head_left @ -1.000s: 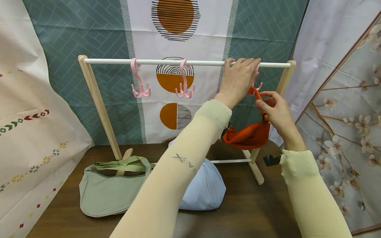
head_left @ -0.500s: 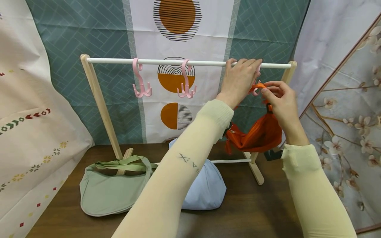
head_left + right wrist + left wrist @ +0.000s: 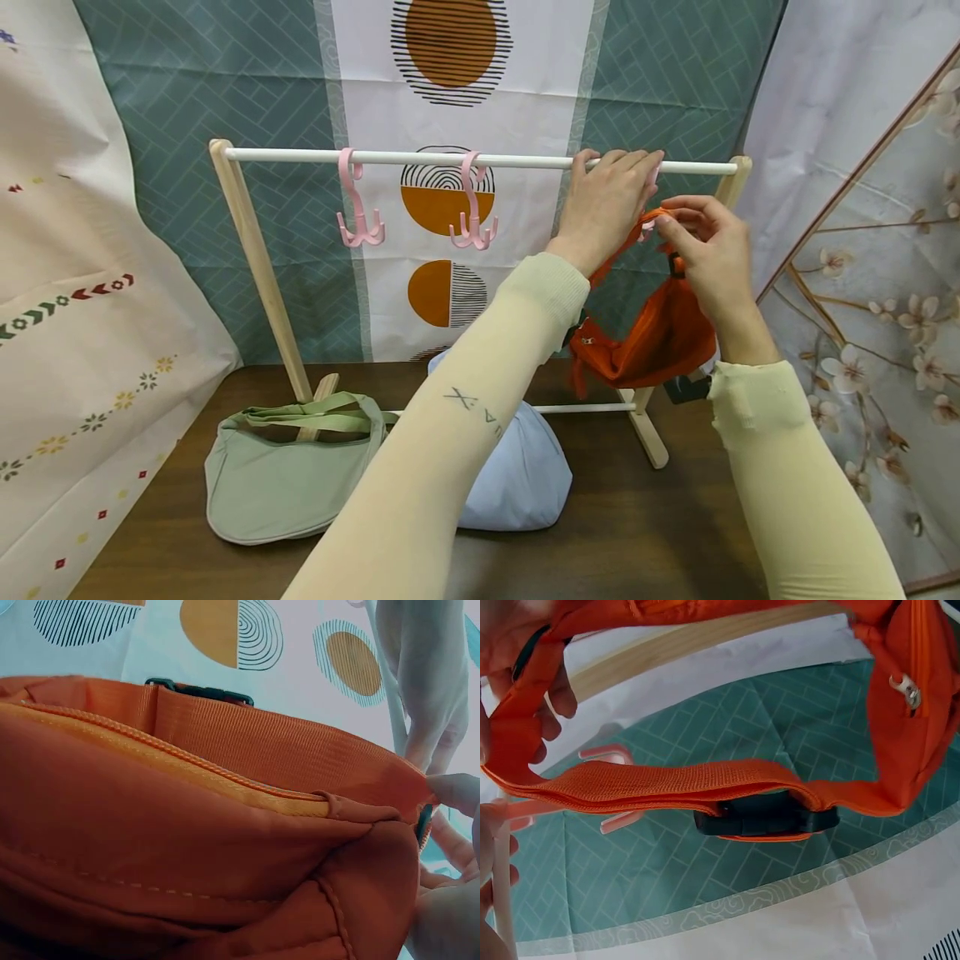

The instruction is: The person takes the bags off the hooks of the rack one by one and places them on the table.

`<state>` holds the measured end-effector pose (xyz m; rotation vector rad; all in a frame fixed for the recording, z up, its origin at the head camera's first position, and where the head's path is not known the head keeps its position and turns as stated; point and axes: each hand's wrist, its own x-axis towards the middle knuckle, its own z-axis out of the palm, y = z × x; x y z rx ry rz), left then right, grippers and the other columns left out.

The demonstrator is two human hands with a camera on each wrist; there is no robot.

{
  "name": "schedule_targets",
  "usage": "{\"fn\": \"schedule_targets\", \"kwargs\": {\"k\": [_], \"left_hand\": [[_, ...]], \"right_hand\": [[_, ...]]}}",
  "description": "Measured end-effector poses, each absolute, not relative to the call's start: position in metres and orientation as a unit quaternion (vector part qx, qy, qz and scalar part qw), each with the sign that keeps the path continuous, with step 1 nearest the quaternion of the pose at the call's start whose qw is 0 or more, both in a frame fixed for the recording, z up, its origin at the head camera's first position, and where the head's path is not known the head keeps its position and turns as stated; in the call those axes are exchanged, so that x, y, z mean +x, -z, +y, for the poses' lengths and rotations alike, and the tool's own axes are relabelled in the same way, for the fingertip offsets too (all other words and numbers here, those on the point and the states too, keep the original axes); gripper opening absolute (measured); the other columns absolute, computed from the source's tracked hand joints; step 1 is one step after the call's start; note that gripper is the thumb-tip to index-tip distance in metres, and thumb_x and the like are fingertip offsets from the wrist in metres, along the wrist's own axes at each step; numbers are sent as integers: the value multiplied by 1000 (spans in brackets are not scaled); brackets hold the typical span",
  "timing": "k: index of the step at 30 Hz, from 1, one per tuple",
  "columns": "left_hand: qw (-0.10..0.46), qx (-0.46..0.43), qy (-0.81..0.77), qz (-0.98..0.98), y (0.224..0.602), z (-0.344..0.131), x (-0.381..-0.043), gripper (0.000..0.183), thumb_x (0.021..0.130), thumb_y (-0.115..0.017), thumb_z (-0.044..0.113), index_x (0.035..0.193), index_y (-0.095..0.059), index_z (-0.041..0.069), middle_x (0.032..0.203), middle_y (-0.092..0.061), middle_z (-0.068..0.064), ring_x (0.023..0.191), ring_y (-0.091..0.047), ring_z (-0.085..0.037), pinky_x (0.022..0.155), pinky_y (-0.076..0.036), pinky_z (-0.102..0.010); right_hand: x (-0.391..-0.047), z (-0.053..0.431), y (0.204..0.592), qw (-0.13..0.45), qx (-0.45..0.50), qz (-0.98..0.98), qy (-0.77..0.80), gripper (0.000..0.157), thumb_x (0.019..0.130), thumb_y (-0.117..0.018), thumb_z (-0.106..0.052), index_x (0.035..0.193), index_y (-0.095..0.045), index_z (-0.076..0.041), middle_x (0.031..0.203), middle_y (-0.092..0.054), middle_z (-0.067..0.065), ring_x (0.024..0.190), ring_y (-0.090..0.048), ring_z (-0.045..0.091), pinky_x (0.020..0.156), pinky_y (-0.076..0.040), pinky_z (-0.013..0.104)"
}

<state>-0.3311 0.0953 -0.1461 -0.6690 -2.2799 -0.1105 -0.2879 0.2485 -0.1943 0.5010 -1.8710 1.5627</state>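
Note:
My left hand (image 3: 603, 200) curls over the white rail (image 3: 525, 161), its thumb side against the top of the right-hand pink hook (image 3: 647, 232). My right hand (image 3: 708, 250) pinches the strap of an orange waist bag (image 3: 648, 342) beside that hook's prongs. The bag hangs below the hand, tilted. In the left wrist view the strap (image 3: 667, 784), with a black buckle (image 3: 765, 814), crosses in front of the pink prongs (image 3: 619, 823). The zipped bag body (image 3: 187, 840) fills much of the right wrist view. My left hand hides part of the hook.
Two more pink hooks (image 3: 362, 208) hang left along the rail, on a wooden-legged rack. A sage green bag (image 3: 285, 483) lies on the brown table (image 3: 637, 533). A light blue bag (image 3: 517, 479) sits partly behind my left forearm. Patterned cloth hangs behind.
My right hand has risen and moved slightly right, drawing the strap up beside the hook. The bag has swung right with it. My left hand stays on the rail.

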Motion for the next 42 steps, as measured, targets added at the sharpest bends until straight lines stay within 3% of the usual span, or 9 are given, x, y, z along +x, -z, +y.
{"fn": "schedule_targets", "kwargs": {"k": [12, 19, 22, 26, 29, 32, 36, 39, 42], "left_hand": [[382, -271, -9, -883, 148, 87, -329, 51, 116, -27, 35, 166, -29, 26, 160, -44, 16, 145, -39, -4, 121, -22, -39], [334, -281, -8, -900, 150, 74, -326, 56, 116, -19, 37, 169, -8, 23, 172, -16, 9, 159, -8, -9, 128, -1, -41], [355, -287, 34, -889, 164, 61, -324, 58, 115, -28, 37, 169, -13, 20, 173, -16, 6, 160, -2, -12, 127, 6, -39], [392, -335, 137, -846, 195, 37, -323, 53, 113, -41, 31, 164, -34, 15, 167, -35, -3, 158, -20, -20, 128, -4, -37], [336, -386, 218, -831, 222, 22, -323, 53, 112, -48, 33, 160, -41, 13, 158, -45, -8, 148, -38, -23, 124, -22, -37], [198, -396, 295, -847, 248, 12, -322, 62, 110, -50, 41, 164, -32, 15, 155, -45, -10, 140, -46, -24, 118, -35, -38], [43, -376, 364, -851, 281, 7, -316, 77, 107, -56, 43, 167, -18, 14, 159, -39, -13, 141, -44, -27, 118, -37, -44], [19, -374, 399, -837, 306, 7, -312, 75, 107, -61, 32, 166, -20, 10, 157, -42, -16, 139, -47, -28, 118, -38, -44], [54, -358, 432, -826, 323, 7, -307, 57, 109, -57, 20, 159, -33, 10, 146, -54, -15, 128, -57, -26, 110, -46, -41]], "right_hand": [[-280, 245, 195, 275, 234, -706, -609, 22, 95, -76, -6, 117, -74, -5, 99, -76, 1, 85, -70, 13, 72, -55, 20], [-277, 243, 193, 279, 240, -730, -576, 24, 96, -75, -8, 121, -73, -5, 102, -76, -2, 87, -69, 16, 70, -54, 20], [-275, 243, 193, 277, 241, -731, -575, 24, 96, -75, -8, 120, -73, -5, 102, -75, -2, 85, -69, 15, 70, -54, 20], [-273, 246, 195, 268, 247, -724, -585, 23, 96, -75, -7, 119, -74, -6, 101, -75, -1, 86, -69, 14, 73, -54, 20], [-270, 249, 197, 261, 255, -714, -598, 23, 96, -74, -5, 119, -74, -5, 102, -75, 0, 89, -69, 15, 76, -55, 20], [-267, 252, 199, 252, 261, -709, -605, 25, 96, -74, -4, 121, -72, -1, 102, -75, 2, 88, -68, 16, 75, -55, 21], [-264, 254, 201, 243, 263, -716, -600, 27, 97, -73, -5, 123, -70, 2, 101, -75, 3, 82, -68, 16, 71, -55, 22], [-262, 253, 202, 233, 270, -707, -610, 27, 98, -72, -5, 123, -70, 2, 102, -75, 6, 81, -69, 17, 70, -55, 22], [-262, 253, 202, 220, 283, -691, -628, 26, 98, -71, -4, 123, -69, 3, 103, -74, 8, 86, -69, 17, 73, -57, 23]]}}
